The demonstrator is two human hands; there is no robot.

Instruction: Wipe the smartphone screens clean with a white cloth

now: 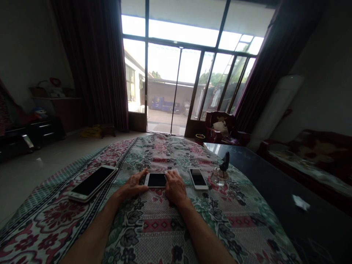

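Note:
A white-framed smartphone with a dark screen lies sideways on the patterned tablecloth in front of me. My left hand grips its left end, thumb at the near edge and a finger at the far edge. Over the right end, my right hand rests with its fingers close together and bent. A pale patch shows beside those fingers; I cannot make out what it is. Another white smartphone lies just right of my right hand. Farther left is a larger white device with a black screen, apparently a tablet or big phone.
A clear glass object with a dark top stands right of the phones. Along the right side runs a dark glossy table with a crumpled white piece on it. Beyond are a wooden chair and glass doors.

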